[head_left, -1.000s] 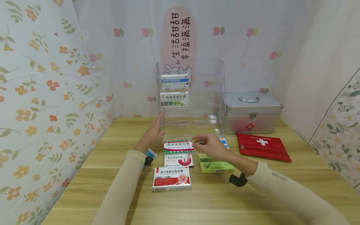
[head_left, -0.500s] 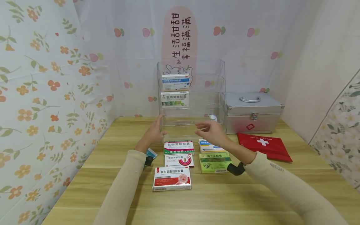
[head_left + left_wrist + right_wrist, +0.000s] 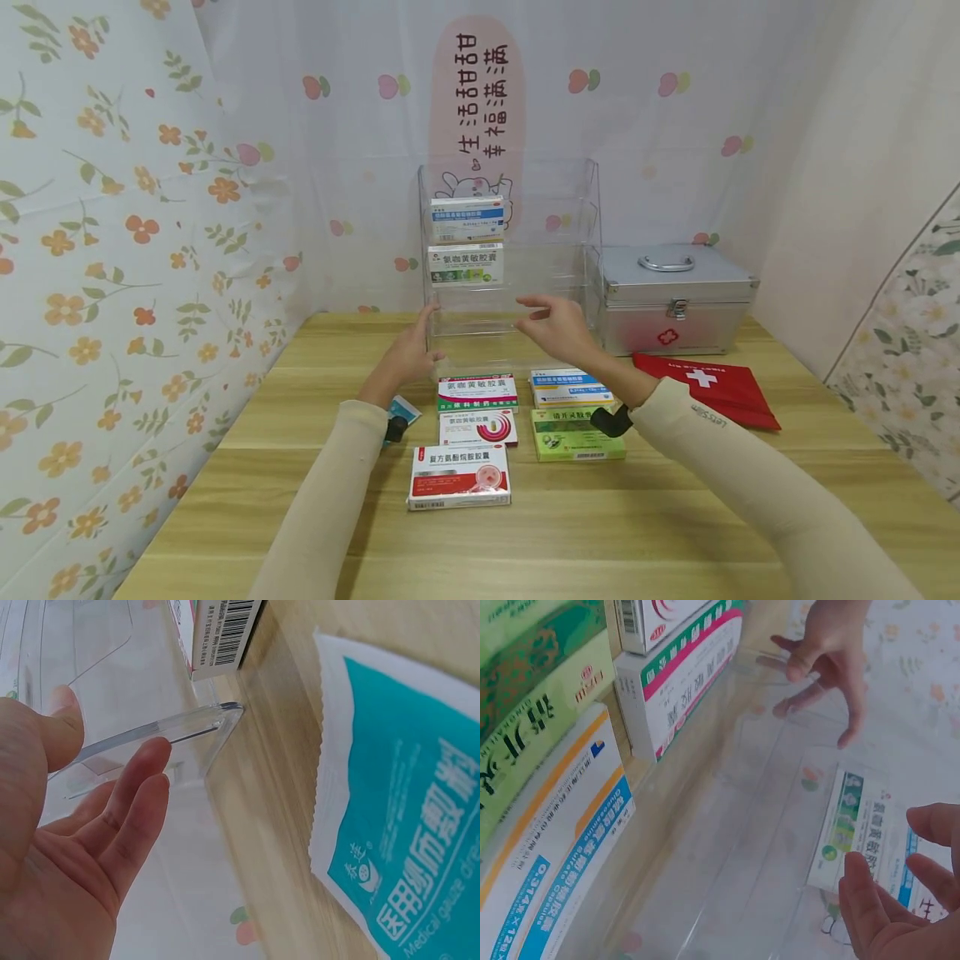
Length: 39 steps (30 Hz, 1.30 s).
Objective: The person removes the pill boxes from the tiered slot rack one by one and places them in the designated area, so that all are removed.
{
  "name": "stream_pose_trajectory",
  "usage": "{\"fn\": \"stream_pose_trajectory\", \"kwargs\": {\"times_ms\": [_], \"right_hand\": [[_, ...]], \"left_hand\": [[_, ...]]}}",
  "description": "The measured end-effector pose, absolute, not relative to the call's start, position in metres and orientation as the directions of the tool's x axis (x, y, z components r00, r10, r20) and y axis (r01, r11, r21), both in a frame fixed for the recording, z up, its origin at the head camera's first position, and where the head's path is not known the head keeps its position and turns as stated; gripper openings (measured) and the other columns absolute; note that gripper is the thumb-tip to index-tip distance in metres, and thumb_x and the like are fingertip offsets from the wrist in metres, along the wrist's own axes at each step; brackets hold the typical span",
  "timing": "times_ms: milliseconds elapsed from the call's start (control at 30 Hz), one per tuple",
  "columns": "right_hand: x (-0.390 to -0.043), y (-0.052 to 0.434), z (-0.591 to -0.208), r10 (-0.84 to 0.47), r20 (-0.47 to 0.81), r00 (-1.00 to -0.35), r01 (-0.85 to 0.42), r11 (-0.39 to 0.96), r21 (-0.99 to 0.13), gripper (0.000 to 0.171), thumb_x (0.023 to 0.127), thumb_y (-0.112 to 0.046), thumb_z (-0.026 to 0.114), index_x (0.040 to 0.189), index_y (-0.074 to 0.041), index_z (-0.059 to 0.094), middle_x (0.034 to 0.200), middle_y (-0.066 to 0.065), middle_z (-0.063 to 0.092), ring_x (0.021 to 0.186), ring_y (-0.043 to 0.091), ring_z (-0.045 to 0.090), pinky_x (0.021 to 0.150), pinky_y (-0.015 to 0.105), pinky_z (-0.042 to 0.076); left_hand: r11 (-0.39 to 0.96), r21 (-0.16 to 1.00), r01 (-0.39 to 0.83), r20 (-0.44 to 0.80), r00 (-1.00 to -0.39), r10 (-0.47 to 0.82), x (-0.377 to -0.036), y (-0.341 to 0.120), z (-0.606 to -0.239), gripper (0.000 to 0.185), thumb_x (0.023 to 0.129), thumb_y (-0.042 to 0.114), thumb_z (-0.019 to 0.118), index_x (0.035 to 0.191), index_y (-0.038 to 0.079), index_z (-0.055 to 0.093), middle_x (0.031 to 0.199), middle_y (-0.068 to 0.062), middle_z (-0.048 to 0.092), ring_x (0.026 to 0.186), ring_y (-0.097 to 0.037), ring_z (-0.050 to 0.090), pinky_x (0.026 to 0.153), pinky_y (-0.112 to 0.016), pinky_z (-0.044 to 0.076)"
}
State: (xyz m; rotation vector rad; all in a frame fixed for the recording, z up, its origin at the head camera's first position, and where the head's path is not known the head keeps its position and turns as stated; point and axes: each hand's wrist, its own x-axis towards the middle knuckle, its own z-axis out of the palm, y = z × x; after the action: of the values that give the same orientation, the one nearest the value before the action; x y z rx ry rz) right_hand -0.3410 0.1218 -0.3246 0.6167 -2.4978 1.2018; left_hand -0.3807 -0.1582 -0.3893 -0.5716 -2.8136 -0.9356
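A clear acrylic tiered shelf (image 3: 585,208) stands at the back of the table. It holds a blue-and-white box (image 3: 467,218) above a green-and-white box (image 3: 465,265). My left hand (image 3: 420,337) rests flat against the shelf's lower left side, fingers straight (image 3: 139,787) along its clear edge (image 3: 187,724). My right hand (image 3: 543,317) hovers empty in front of the lowest tier, fingers relaxed (image 3: 870,900). Below it lie a blue-and-orange box (image 3: 570,387) and a green box (image 3: 576,433).
Three more boxes lie in a column: green-and-red (image 3: 477,392), red swirl (image 3: 477,427), red (image 3: 458,477). A teal gauze packet (image 3: 402,410) lies by my left wrist. A metal first-aid case (image 3: 675,300) and a red pouch (image 3: 705,390) are to the right.
My right hand has risen from just over the blue-and-orange box to the front of the shelf's lowest tier, uncovering that box. My left hand has stayed on the shelf.
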Motion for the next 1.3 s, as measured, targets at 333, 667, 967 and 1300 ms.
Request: {"fn": "stream_pose_trajectory", "kwargs": {"times_ms": [333, 667, 967, 1300], "right_hand": [[-0.366, 0.108, -0.314, -0.236, 0.462, -0.855, -0.504, 0.591, -0.63, 0.041, 0.093, -0.02, 0.071, 0.131, -0.005, 0.063, 0.136, 0.016, 0.059, 0.114, 0.038, 0.062, 0.083, 0.047, 0.056], [-0.393, 0.097, -0.305, -0.23, 0.494, -0.839, -0.523, 0.593, -0.612, 0.042, 0.093, -0.02, 0.07, 0.13, -0.002, 0.063, 0.136, 0.015, 0.059, 0.117, 0.038, 0.06, 0.093, 0.05, 0.051], [-0.419, 0.091, -0.301, -0.284, 0.517, -0.807, -0.57, 0.605, -0.556, 0.042, 0.09, -0.011, 0.072, 0.13, 0.0, 0.063, 0.138, 0.019, 0.056, 0.124, 0.04, 0.053, 0.102, 0.051, 0.043], [-0.434, 0.094, -0.292, -0.352, 0.409, -0.842, -0.534, 0.651, -0.539, 0.047, 0.09, -0.015, 0.072, 0.134, -0.005, 0.061, 0.154, 0.022, 0.036, 0.142, 0.041, 0.031, 0.113, 0.057, 0.027]], "left_hand": [[0.737, 0.55, 0.393, 0.223, -0.919, 0.324, -0.382, -0.162, -0.389, 0.088, 0.091, 0.01, 0.072, 0.155, 0.023, 0.012, 0.056, 0.0, 0.036, 0.046, -0.014, 0.035, 0.053, -0.033, 0.042], [0.745, 0.543, 0.387, 0.213, -0.922, 0.323, -0.384, -0.161, -0.389, 0.087, 0.092, 0.012, 0.071, 0.155, 0.022, 0.011, 0.056, 0.0, 0.036, 0.047, -0.015, 0.036, 0.051, -0.031, 0.04], [0.762, 0.552, 0.339, 0.171, -0.94, 0.295, -0.379, -0.159, -0.387, 0.086, 0.094, 0.012, 0.069, 0.155, 0.025, 0.011, 0.056, -0.001, 0.037, 0.046, -0.015, 0.035, 0.049, -0.031, 0.037], [0.759, 0.543, 0.359, 0.199, -0.933, 0.299, -0.381, -0.159, -0.389, 0.086, 0.093, 0.011, 0.07, 0.154, 0.025, 0.012, 0.056, -0.001, 0.037, 0.047, -0.016, 0.036, 0.049, -0.031, 0.038]]}}
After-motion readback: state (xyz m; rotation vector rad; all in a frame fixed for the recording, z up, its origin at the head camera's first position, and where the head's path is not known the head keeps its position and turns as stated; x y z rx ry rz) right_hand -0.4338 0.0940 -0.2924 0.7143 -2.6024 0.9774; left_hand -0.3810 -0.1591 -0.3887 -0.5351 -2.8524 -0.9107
